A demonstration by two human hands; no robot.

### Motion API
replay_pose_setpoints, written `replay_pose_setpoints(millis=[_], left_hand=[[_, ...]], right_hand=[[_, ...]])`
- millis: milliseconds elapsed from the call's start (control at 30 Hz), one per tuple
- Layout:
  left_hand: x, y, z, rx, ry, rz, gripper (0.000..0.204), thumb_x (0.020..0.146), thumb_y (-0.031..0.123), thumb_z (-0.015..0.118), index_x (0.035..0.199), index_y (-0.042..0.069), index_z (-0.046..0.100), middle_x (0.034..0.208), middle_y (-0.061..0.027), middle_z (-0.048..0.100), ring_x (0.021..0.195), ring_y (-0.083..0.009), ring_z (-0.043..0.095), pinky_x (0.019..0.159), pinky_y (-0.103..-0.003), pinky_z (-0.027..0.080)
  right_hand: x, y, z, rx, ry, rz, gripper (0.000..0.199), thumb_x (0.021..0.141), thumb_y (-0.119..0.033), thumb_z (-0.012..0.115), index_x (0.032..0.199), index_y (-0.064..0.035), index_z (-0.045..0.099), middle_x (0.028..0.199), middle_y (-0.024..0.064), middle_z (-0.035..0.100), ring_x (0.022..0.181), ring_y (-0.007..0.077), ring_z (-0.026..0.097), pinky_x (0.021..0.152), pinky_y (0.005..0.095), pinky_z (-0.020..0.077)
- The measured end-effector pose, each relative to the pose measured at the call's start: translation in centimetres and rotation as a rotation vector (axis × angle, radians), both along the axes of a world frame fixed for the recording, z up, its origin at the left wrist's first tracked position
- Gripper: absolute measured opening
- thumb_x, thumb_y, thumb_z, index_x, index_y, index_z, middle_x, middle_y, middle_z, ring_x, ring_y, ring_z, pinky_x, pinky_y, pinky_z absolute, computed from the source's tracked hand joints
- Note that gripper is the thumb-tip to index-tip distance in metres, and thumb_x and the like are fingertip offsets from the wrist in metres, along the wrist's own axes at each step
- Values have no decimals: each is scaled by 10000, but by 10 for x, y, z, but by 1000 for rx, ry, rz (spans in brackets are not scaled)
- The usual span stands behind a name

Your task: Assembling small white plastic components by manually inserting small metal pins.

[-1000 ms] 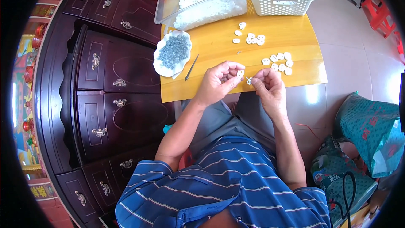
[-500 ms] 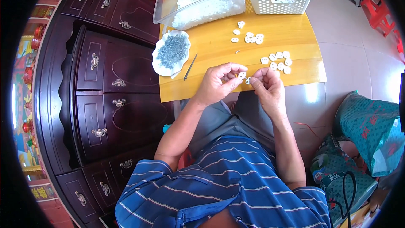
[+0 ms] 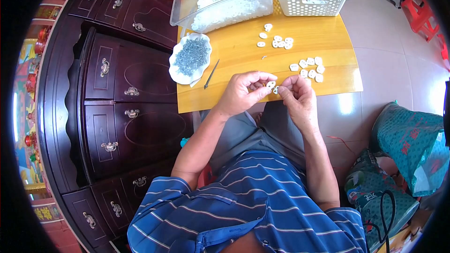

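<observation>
Close above the near edge of the yellow wooden table (image 3: 234,56), my hands almost meet. My left hand (image 3: 243,93) pinches a small white oval piece with holes (image 3: 271,84) between thumb and forefinger. A second small white piece with holes (image 3: 275,90) is at the fingertips of my right hand (image 3: 298,96), closed on it. Whether the two pieces touch I cannot tell. Beyond my right hand lies a group of white pieces with dark marks (image 3: 311,61); further back is another loose group (image 3: 281,42). A thin dark pointed tool (image 3: 212,74) lies left of my left hand.
A scalloped white dish (image 3: 174,71) holds many small grey metal bits. At the back stand a clear plastic bin (image 3: 176,11) and a white perforated basket (image 3: 311,8), both with white pieces. A dark wooden cabinet (image 3: 108,131) borders the left; green bags (image 3: 412,145) sit on the right.
The white oval piece in my left hand has turned slightly and shifted a little to the right. My right hand stays nearly still.
</observation>
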State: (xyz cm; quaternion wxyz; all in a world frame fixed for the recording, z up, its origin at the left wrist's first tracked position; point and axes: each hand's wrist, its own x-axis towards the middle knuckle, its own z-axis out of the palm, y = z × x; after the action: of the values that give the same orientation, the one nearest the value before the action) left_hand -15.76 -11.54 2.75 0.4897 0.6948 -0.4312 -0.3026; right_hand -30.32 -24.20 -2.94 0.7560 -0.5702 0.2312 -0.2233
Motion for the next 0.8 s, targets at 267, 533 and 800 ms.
replay_pose_setpoints(millis=[267,533,800], left_hand=[[6,0,-8,2,121,-5,248,921,-2,735,1169,-3,730,1025,-30,750,925,-83,691,859,-245,554],[11,-4,-3,61,109,-46,243,910,17,760,1152,11,749,984,-17,756,906,-74,692,847,-241,555],[8,-7,-8,51,101,-68,202,909,51,773,1110,35,764,951,6,747,865,-58,675,812,-229,542]], right_hand=[[0,1,6,188,-78,-4,95,973,-29,687,1017,-64,610,849,-49,598,715,17,527,615,168,410],[0,0,6,188,-64,-11,90,970,-28,685,1010,-62,613,829,-50,591,697,14,517,599,166,398],[0,0,6,237,-58,2,91,969,-33,690,1008,-69,616,828,-50,591,689,14,514,590,168,390]])
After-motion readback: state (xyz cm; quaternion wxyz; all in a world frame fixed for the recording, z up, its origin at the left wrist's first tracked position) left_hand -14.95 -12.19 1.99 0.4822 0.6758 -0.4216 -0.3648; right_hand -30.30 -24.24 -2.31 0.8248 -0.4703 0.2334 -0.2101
